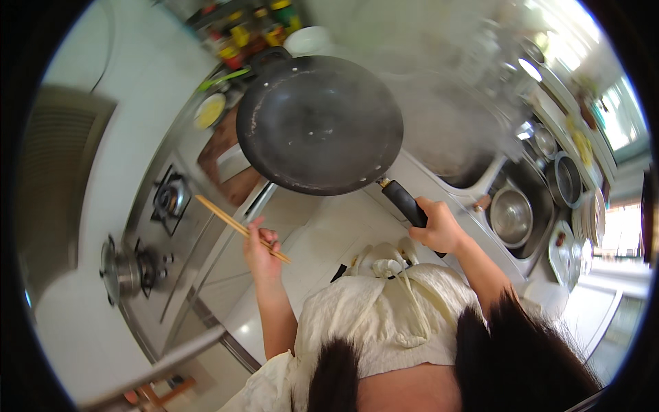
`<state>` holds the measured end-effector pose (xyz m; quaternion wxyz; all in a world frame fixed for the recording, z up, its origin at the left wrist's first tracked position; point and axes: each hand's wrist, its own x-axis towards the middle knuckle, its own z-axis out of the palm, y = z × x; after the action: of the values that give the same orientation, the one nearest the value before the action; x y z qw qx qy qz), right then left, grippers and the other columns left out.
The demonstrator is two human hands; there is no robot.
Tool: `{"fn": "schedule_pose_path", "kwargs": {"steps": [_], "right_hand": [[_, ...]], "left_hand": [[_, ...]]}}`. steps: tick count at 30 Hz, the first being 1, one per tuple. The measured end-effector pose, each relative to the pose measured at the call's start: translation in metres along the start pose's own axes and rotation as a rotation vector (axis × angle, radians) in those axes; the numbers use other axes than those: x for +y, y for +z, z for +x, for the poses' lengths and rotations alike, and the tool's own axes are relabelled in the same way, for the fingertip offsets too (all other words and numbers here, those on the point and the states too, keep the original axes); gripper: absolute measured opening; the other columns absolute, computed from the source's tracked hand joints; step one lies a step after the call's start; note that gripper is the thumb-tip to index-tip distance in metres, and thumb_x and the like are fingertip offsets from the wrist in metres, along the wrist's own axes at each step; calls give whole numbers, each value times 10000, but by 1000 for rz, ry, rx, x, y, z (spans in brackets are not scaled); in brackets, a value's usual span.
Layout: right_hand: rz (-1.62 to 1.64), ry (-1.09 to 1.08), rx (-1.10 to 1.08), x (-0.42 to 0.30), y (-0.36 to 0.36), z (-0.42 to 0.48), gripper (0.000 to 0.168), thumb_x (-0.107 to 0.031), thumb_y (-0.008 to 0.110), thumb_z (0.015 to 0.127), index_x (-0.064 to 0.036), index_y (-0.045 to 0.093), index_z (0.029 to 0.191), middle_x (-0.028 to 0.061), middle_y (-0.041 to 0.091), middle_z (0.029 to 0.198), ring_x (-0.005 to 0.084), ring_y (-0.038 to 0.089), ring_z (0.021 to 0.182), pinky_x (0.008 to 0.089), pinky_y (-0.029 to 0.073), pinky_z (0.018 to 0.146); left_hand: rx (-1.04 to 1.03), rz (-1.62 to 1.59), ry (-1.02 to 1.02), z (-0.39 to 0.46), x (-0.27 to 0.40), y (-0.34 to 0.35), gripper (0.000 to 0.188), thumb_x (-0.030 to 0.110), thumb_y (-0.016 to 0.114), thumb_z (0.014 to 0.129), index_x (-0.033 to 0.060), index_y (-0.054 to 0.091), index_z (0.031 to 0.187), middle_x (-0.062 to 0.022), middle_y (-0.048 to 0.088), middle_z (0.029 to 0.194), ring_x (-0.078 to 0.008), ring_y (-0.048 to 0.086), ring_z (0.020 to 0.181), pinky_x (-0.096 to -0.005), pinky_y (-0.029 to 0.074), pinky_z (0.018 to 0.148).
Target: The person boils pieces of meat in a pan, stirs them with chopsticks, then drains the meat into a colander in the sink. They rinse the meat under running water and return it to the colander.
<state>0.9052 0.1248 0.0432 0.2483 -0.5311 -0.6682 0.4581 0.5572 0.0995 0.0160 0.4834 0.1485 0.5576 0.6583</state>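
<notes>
My right hand grips the black handle of a dark wok, which is held up in front of me over the floor and the counter's corner. Only a few small white specks and a pale smear near the rim show inside the wok. Steam drifts at its right side. In my left hand is a pair of wooden chopsticks, whose tips point up and to the left, apart from the wok. Left of the wok lies a brown cutting board, with a cleaver-like metal blade on it.
To the left, a gas burner and a lidded steel pot on another burner. Right, a sink basin under steam and a second holding a metal bowl. Behind stand seasoning bottles, a white bowl and a bowl of yellow food.
</notes>
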Motion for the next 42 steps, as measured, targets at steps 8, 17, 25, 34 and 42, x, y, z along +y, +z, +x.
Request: {"fn": "schedule_pose_path", "kwargs": {"steps": [8,17,25,34,42], "right_hand": [[93,-141,-320,-130,178,64,175,-75,585,638,39,485,726,83,498,489,137,507,424,295,404,423],[0,-373,-467,-249,387,156,220,-107,594,633,105,548,668,159,552,491,225,588,445,336,480,485],[-360,-402,-449,-314,496,218,242,-95,554,615,88,606,764,251,607,762,362,612,762,377,494,687],[-386,-535,-324,-323,535,259,283,-142,599,625,74,590,807,255,607,792,382,600,789,417,480,712],[-378,-473,-297,-319,544,261,318,-158,595,652,62,563,879,236,614,864,368,608,822,405,495,729]], "left_hand": [[272,-57,55,-61,40,-174,302,270,394,943,-4,509,996,-5,426,588,-108,446,569,-200,283,407],[536,-210,129,-107,57,-276,282,263,400,938,12,526,961,-5,433,582,-106,448,569,-197,268,402],[713,-314,168,-108,71,-321,279,264,402,935,18,532,950,-4,434,585,-102,445,565,-198,263,398],[708,-332,144,-54,98,-330,281,262,402,937,18,539,947,-5,436,585,-103,452,570,-194,274,396],[620,-283,102,-22,98,-314,279,262,406,935,20,543,952,-3,442,588,-104,461,586,-192,282,393]]}}
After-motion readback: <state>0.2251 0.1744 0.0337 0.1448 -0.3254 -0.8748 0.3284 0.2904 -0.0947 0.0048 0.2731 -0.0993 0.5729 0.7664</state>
